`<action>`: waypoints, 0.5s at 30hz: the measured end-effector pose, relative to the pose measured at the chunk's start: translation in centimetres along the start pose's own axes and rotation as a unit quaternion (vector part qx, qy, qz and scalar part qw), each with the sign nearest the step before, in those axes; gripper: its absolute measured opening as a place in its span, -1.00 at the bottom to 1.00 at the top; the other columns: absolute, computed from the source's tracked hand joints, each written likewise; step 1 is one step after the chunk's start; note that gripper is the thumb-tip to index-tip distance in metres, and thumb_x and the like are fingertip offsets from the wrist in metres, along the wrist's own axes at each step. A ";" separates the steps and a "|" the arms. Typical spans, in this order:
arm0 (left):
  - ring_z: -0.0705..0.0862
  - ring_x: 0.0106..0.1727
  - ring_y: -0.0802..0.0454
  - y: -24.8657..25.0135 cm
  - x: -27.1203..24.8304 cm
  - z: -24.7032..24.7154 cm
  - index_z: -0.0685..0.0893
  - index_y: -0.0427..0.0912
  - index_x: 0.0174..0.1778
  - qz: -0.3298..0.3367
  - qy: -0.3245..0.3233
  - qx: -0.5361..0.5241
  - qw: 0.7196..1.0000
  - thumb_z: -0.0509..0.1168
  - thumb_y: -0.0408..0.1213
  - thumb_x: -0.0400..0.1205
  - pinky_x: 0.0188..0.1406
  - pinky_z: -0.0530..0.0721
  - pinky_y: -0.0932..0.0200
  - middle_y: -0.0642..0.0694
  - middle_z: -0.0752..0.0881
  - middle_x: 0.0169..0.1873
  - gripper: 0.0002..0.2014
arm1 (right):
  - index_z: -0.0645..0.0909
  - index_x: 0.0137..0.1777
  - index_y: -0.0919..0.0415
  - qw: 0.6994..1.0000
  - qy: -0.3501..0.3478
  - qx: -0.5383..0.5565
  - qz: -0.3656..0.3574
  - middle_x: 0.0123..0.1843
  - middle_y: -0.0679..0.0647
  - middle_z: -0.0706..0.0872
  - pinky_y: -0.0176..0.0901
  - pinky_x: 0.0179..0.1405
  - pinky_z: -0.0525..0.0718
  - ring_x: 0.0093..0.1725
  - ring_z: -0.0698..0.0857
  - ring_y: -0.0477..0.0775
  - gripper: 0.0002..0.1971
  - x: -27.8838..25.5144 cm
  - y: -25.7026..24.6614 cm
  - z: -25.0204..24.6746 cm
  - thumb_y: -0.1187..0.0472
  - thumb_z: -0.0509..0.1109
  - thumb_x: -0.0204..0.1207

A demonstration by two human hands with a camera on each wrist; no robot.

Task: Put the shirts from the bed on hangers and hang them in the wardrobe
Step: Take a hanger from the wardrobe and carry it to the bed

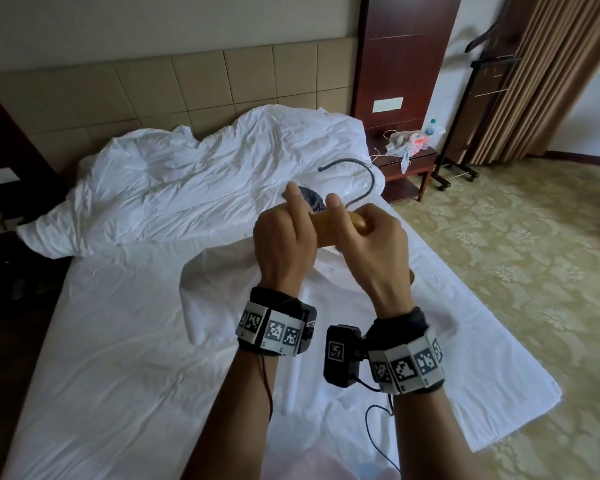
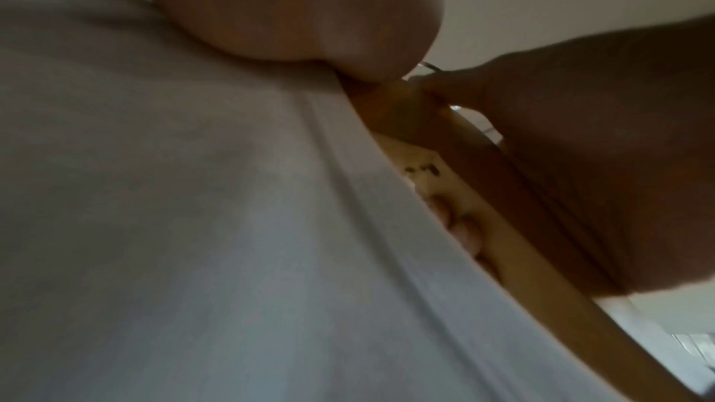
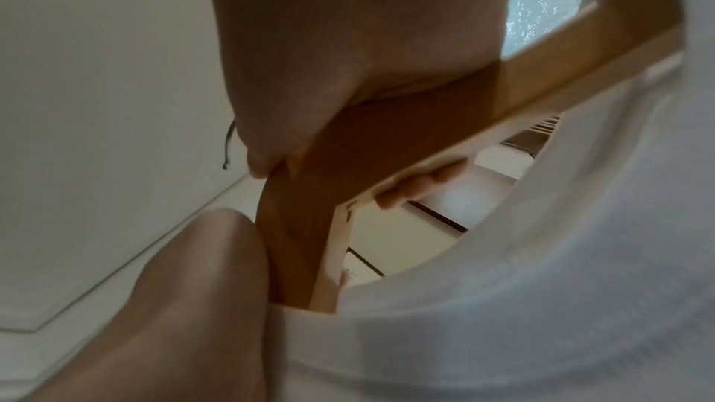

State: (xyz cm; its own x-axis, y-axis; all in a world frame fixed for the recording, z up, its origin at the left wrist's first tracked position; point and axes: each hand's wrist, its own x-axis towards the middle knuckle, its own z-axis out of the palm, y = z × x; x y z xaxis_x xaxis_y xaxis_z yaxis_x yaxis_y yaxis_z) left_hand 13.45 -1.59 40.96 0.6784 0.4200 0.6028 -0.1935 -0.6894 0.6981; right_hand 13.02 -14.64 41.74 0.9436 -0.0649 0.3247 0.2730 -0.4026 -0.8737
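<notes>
- Left hand (image 1: 284,244) curled round the wooden hanger (image 1: 329,228), gripping it just beside the right, forefinger raised.
- Right hand (image 1: 374,247) grasping the hanger's rounded middle, thumb up.
- White shirt (image 1: 222,292) draped below both hands, over the bed (image 1: 118,393); collar stretched round the hanger.
- Metal hook (image 1: 357,174) arching above the crumpled duvet (image 1: 194,181).

hanger (image 1: 333,226) arms hidden inside shirt (image 1: 222,299)
</notes>
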 end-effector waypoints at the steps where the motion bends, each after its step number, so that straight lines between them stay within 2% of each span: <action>1: 0.72 -0.39 0.03 0.1 0.0 0.0 0.62 -0.03 -0.50 0.006 -0.016 -0.009 1.000 -0.15 0.02 0.85 -0.30 0.42 0.29 -0.07 0.77 -0.49 -0.34 | 0.50 -0.39 0.17 1.000 0.023 0.009 0.006 -0.51 -0.02 0.54 -0.03 -0.37 0.49 -0.47 0.48 -0.10 -0.26 -0.1 0.1 -0.1 -0.59 0.33 0.47; 3: 0.69 -0.36 0.12 0.4 -0.2 -0.1 0.63 0.05 -0.48 0.030 -0.046 -0.009 0.998 -0.26 0.07 0.82 -0.19 0.48 0.28 -0.02 0.79 -0.45 -0.30 | 0.45 -0.43 0.15 0.997 0.070 0.037 0.013 -0.55 -0.07 0.48 -0.03 -0.39 0.47 -0.49 0.44 -0.10 -0.31 -0.2 0.3 -0.4 -0.49 0.38 0.53; 6: 0.74 -0.26 -0.09 -0.5 0.0 -0.8 0.73 -0.12 -0.41 0.052 -0.076 0.079 0.993 -0.36 0.10 0.77 -0.12 0.51 0.06 -0.08 0.80 -0.38 -0.19 | 0.41 -0.45 0.07 0.991 0.125 0.045 0.022 -0.57 -0.16 0.43 -0.12 -0.39 0.36 -0.50 0.41 -0.12 -0.40 0.0 0.6 -1.3 -0.35 0.41 0.61; 7: 0.74 -0.25 -0.19 -1.3 0.2 -1.0 0.76 -0.20 -0.38 0.057 -0.077 0.126 0.987 -0.37 0.11 0.76 -0.13 0.49 0.00 -0.16 0.80 -0.37 -0.15 | 0.41 -0.45 0.08 0.989 0.139 0.051 0.024 -0.58 -0.17 0.43 -0.15 -0.38 0.34 -0.50 0.40 -0.13 -0.41 0.0 0.8 -1.6 -0.31 0.42 0.63; 9: 0.72 -0.32 -0.34 -3.3 0.3 -1.5 0.75 -0.31 -0.40 0.077 -0.052 0.190 0.977 -0.25 0.07 0.79 -0.25 0.50 -0.04 -0.29 0.78 -0.41 -0.19 | 0.42 -0.43 0.15 0.985 0.157 0.065 0.026 -0.58 -0.17 0.41 -0.17 -0.37 0.32 -0.49 0.38 -0.13 -0.41 0.2 1.2 -2.2 -0.26 0.43 0.65; 11: 0.69 -0.44 -0.37 -4.8 0.3 -2.3 0.68 -0.35 -0.47 0.086 -0.023 0.211 0.973 -0.13 -0.01 0.81 -0.37 0.51 -0.02 -0.33 0.73 -0.49 -0.28 | 0.44 -0.42 0.20 0.984 0.162 0.070 0.031 -0.58 -0.16 0.41 -0.16 -0.37 0.34 -0.49 0.38 -0.13 -0.40 0.1 1.5 -2.4 -0.24 0.43 0.66; 15: 0.61 -0.49 -0.34 -6.5 0.8 -3.6 0.53 -0.32 -0.56 0.044 -0.032 0.215 0.975 -0.18 0.07 0.80 -0.41 0.44 -0.04 -0.28 0.63 -0.58 -0.25 | 0.45 -0.41 0.18 0.984 0.162 0.065 0.048 -0.58 -0.18 0.43 -0.15 -0.36 0.37 -0.49 0.41 -0.15 -0.41 0.0 1.6 -2.3 -0.27 0.43 0.64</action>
State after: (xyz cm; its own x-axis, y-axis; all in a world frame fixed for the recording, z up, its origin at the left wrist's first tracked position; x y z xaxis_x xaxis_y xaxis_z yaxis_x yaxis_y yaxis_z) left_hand 12.75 5.39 38.29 0.7179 0.3205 0.6179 0.0527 -0.9102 0.4109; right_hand 13.00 -17.39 41.21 0.8625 -0.3926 0.3194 0.2278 -0.2625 -0.9377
